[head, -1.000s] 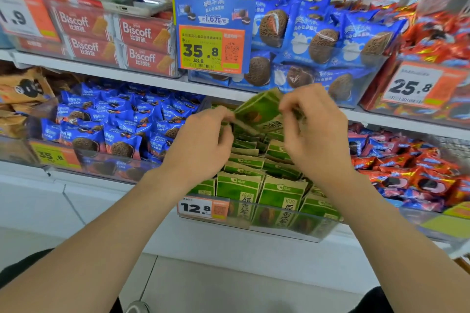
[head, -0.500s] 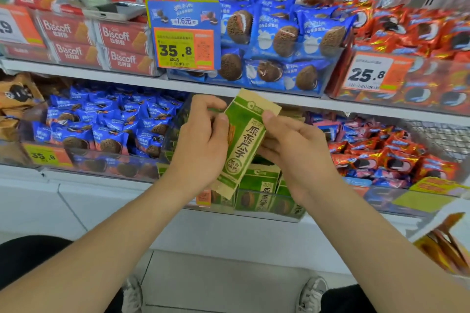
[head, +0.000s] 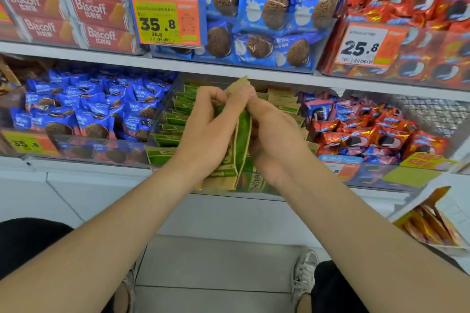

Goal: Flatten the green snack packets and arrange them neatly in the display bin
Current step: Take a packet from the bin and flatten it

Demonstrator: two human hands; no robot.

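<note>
Head view: a few green snack packets (head: 242, 134) stand on edge, pressed together between both hands just in front of the display bin (head: 244, 189) on the lower shelf. The left hand (head: 203, 132) has its grip closed on them from the left, fingers curled over the top. The right hand (head: 276, 140) grips them from the right, and its fingertips meet the left hand's at the packets' brown upper corner. How many packets are held I cannot tell.

More green packets (head: 178, 119) stand in rows inside the clear bin, and the hands and forearms cover its middle.

A bin of blue cookie packets (head: 89, 114) sits just to the left and red cookie packets (head: 368, 134) lie heaped to the right, with wire mesh (head: 432, 112) behind them.

On the white shelf board (head: 254, 71) above stand Biscoff boxes (head: 94, 15), blue sandwich-cookie packs (head: 267, 15) behind a 35.8 price tag (head: 165, 20), and red packs (head: 419, 2) with a 25.8 tag (head: 363, 46).

Orange packets (head: 432, 226) lie in a tray at lower right. Below, a pale tiled floor (head: 216, 262) shows a light sneaker (head: 302, 272).
</note>
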